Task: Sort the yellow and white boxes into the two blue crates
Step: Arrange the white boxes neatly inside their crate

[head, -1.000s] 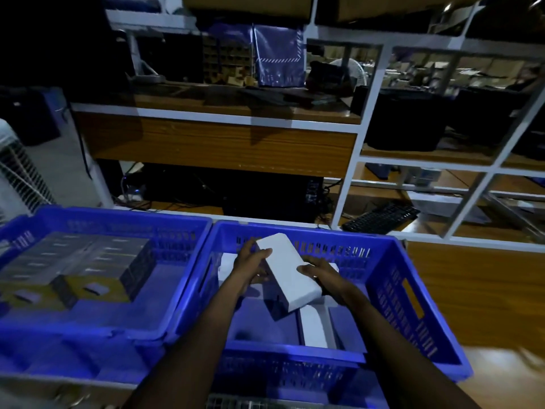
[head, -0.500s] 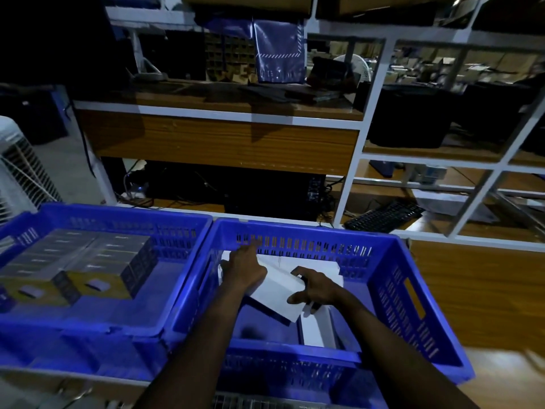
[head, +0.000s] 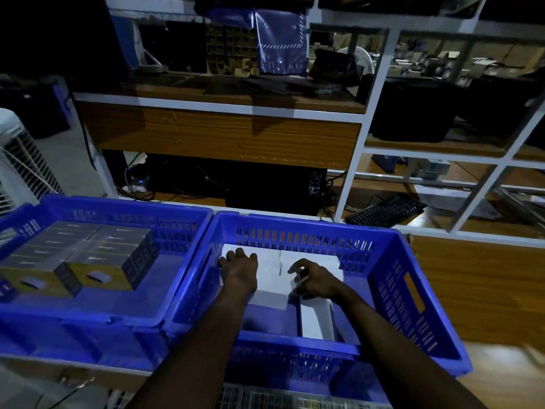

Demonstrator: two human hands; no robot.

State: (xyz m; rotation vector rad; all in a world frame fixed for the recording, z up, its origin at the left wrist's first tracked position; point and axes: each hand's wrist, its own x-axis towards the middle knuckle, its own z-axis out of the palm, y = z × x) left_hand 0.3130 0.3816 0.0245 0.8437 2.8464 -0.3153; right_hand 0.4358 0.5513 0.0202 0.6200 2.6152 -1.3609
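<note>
Two blue crates stand side by side. The left crate (head: pixel 188 214) holds several yellow boxes (head: pixel 97 270) packed in a block at its back left. The right crate (head: pixel 392 261) holds white boxes. My left hand (head: pixel 240 268) lies flat on a white box (head: pixel 269 276) that sits level at the crate's back. My right hand (head: pixel 314 280) hovers at that box's right edge with its fingers loosely curled; whether it touches the box is unclear. Another white box (head: pixel 315 318) lies lower, near the front of the right crate.
Behind the crates stands a white-framed wooden shelf unit (head: pixel 224 134). A black keyboard (head: pixel 386 211) lies on a low shelf to the right. A white wire-fronted appliance (head: pixel 20 160) stands at the far left. Wooden surface shows right of the crates.
The white box, held tilted in both hands one second ago, has come down flat at the back of the right crate. My left hand now lies on top of it.
</note>
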